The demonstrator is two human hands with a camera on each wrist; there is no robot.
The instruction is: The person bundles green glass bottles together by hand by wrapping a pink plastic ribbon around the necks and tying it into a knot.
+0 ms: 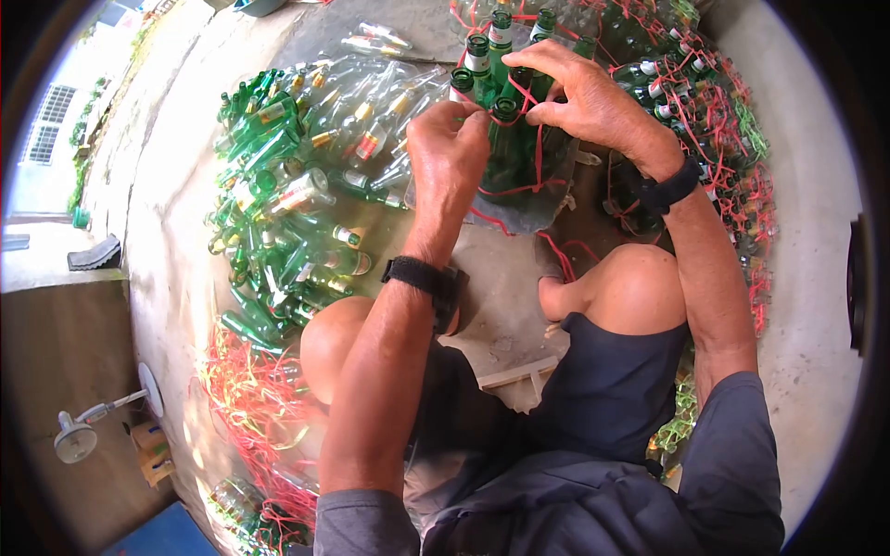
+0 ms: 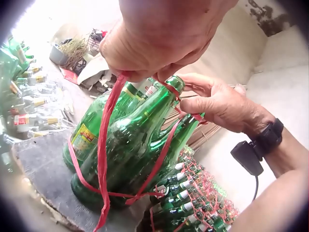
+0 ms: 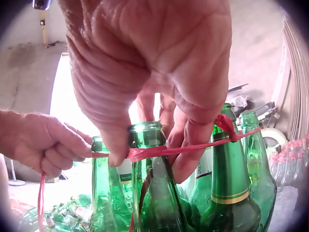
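Observation:
Green bottles (image 1: pixel 505 148) stand upright in a bundle on a grey board (image 2: pixel 36 166), with red ribbon (image 2: pixel 104 145) round their bodies and necks. My left hand (image 1: pixel 449 153) pinches the ribbon left of the necks; its fingers are curled in the right wrist view, and a loose end hangs below. My right hand (image 1: pixel 593 97) reaches over the bundle from the right, thumb and fingers spread around a bottle neck (image 3: pixel 147 137). The ribbon (image 3: pixel 193 147) runs across that neck beside my right thumb, towards a knot on another neck. Some right fingertips are hidden behind the bottles.
Loose green and clear bottles (image 1: pixel 297 190) lie in a heap at the left. Tied bottles with red ribbon (image 1: pixel 732 185) stand at the right. A pile of red ribbon (image 1: pixel 250 398) lies at lower left, and a white fan (image 1: pixel 74 440) stands beyond it.

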